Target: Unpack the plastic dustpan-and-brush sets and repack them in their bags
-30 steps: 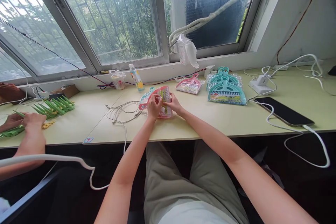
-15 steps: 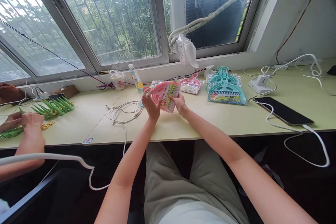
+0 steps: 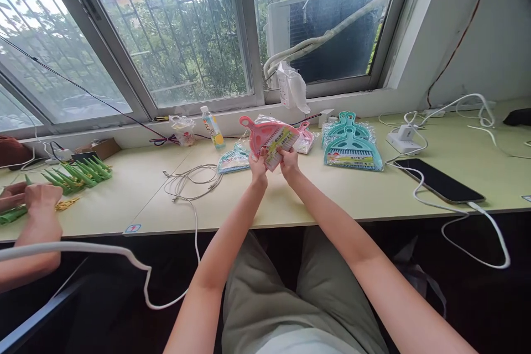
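Note:
Above the table, both hands hold a pink dustpan and brush set in clear wrap, tilted with its looped handle toward the upper left. My left hand grips its lower left edge, thumb on the front. My right hand pinches the lower right side by the printed label. Another pink set lies behind it, partly hidden. On the left of my hands a teal set lies on the table. Several wrapped teal sets are grouped at the right.
A coiled cable and a drink bottle are left of my hands. A phone with a white cable lies right, near a charger block. Another person's hands work by green plastic pieces at the far left.
The pink set has turned and its looped handle now points up-left. My left hand has moved from its upper left side down to its lower edge. The teal set behind is now uncovered.

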Motion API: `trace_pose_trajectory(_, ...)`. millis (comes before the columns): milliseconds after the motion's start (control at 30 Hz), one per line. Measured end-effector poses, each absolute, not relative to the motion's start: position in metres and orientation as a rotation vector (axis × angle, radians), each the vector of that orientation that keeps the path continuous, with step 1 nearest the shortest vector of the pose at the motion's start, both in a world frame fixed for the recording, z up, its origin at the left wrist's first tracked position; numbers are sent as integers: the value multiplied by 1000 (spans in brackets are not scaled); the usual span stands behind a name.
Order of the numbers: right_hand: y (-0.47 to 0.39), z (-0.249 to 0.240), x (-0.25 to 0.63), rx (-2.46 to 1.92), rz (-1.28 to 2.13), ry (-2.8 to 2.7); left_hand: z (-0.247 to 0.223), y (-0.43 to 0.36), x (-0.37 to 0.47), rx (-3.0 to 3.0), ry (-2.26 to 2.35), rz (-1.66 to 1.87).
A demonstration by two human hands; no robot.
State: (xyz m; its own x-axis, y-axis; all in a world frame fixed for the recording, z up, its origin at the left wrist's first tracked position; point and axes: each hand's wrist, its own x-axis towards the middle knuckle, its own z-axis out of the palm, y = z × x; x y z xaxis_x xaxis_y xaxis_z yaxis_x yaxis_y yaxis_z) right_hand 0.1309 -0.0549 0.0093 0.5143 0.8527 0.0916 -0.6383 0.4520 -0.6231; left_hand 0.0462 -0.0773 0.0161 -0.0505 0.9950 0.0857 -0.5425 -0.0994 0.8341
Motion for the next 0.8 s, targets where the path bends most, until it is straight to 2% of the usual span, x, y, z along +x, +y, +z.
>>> trace_pose_trajectory(333, -51, 7, 138, -584, 939, -349, 10, -67, 23, 1097, 645, 948)
trace_pose_trajectory(567, -53, -2, 120, -569, 922, -426, 1, -57, 18, 973, 781, 1308)
trace_pose_trajectory(800, -58, 2, 125, -612, 943, -346, -4, -68, 16, 1198, 704, 1140)
